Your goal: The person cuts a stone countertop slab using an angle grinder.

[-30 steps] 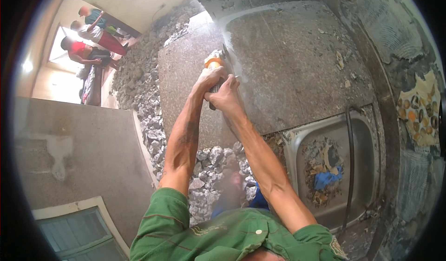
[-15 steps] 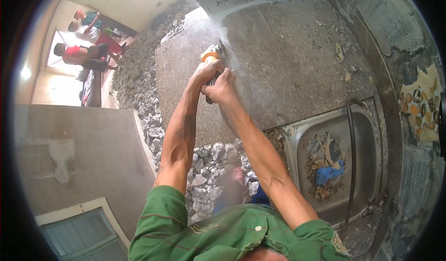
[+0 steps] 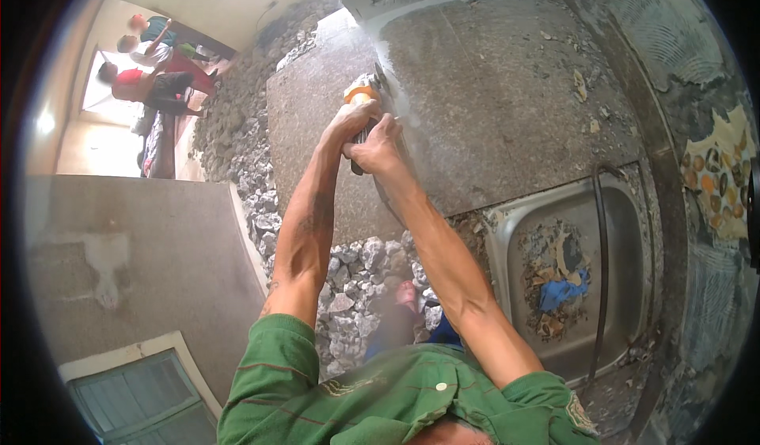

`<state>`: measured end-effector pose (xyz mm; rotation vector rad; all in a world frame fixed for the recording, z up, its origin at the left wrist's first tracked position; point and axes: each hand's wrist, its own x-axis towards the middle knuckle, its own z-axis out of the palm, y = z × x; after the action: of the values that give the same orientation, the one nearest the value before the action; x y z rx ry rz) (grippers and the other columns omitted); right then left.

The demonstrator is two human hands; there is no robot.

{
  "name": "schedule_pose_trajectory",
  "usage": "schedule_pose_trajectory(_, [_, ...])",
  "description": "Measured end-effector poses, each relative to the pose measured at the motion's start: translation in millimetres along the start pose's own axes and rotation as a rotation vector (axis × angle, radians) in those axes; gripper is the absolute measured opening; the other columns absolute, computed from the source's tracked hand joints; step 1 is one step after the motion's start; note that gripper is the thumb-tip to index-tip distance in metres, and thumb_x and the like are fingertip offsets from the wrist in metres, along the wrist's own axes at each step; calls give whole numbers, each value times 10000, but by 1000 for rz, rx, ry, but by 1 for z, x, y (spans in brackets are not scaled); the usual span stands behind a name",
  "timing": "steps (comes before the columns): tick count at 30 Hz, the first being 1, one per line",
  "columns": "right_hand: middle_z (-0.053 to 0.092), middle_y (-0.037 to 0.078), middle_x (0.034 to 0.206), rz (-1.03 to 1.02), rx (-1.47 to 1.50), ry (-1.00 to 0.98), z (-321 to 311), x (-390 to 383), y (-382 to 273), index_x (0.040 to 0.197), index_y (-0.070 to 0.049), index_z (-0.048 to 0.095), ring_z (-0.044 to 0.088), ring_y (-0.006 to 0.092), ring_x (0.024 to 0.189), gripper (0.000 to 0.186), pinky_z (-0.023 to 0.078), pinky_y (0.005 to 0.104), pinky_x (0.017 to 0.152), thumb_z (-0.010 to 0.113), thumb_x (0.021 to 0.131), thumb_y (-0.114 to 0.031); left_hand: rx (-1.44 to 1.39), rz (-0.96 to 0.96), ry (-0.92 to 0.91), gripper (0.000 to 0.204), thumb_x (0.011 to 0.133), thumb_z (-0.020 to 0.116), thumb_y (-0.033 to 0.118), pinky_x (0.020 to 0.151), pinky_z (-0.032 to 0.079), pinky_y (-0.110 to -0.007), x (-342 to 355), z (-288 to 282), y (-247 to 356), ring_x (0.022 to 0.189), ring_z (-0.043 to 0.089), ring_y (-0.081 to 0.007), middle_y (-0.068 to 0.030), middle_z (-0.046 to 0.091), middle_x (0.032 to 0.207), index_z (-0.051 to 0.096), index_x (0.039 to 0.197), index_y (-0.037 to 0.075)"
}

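Note:
Both my hands are wrapped around an angle grinder [image 3: 361, 94] with an orange collar and a dark body. My left hand [image 3: 351, 120] grips it close behind the collar. My right hand [image 3: 376, 149] closes around the rear of the body, nearer to me. The grinder's thin disc [image 3: 379, 71] stands on edge at the speckled stone countertop [image 3: 491, 112], beside a pale, dusty line. How deep the disc sits in the stone cannot be made out. A cord trails from the grinder under my right forearm.
A steel sink [image 3: 497, 267] with debris and a blue scrap [image 3: 564, 290] lies right, a dark hose [image 3: 601, 263] across it. Broken rubble [image 3: 368, 263] covers the floor below and left. Several people [image 3: 154, 85] are at far left. A rough wall [image 3: 704, 287] bounds the right.
My hands and the grinder keep almost the same place and grip. The whole view shifts slightly. At far left, the people's postures have changed a little.

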<state>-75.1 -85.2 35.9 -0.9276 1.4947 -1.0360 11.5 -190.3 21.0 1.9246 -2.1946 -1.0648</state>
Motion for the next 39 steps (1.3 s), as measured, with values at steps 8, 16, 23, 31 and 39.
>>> schedule_pose_trajectory(8, [258, 256, 1262, 34, 5, -39, -3, -6, -1, 1245, 61, 191, 284, 383, 1264, 922, 335, 402, 1083, 773, 581, -205, 40, 53, 2, 292, 857, 524, 296, 819, 471, -363, -4, 1, 1, 944, 613, -276, -141, 647, 1042, 675, 1033, 120])
schedule_pose_trajectory(16, [282, 252, 1276, 83, 17, -32, -4, -7, -1, 1266, 47, 207, 302, 369, 1269, 944, 319, 387, 1103, 785, 568, -215, -182, -157, -25, 337, 821, 549, 338, 794, 472, -352, -5, 4, 4, 912, 611, -234, -141, 650, 1015, 696, 1013, 103])
schedule_pose_trajectory(23, [270, 257, 1294, 76, -10, -32, -8, -14, -3, 1275, 45, 197, 292, 372, 1287, 956, 328, 379, 1102, 787, 563, -197, -298, -188, 22, 372, 770, 602, 305, 772, 481, -342, -11, 6, 7, 897, 611, -221, -133, 650, 1000, 678, 1003, 26])
schedule_pose_trajectory(31, [225, 273, 1332, 108, -13, -60, -9, -17, 1, 1294, 48, 161, 269, 380, 1311, 999, 323, 376, 1107, 791, 559, -197, -289, -170, 27, 460, 745, 602, 353, 808, 449, -343, -22, 10, 13, 911, 581, -210, -114, 643, 1003, 665, 1020, -11])
schedule_pose_trajectory(39, [217, 270, 1339, 109, 0, -41, -11, -21, 1, 1306, 44, 149, 331, 380, 1277, 1016, 341, 356, 1094, 795, 566, -216, -203, -43, 9, 418, 743, 613, 327, 804, 463, -346, -19, 10, 8, 901, 597, -222, -121, 655, 997, 668, 999, 2])
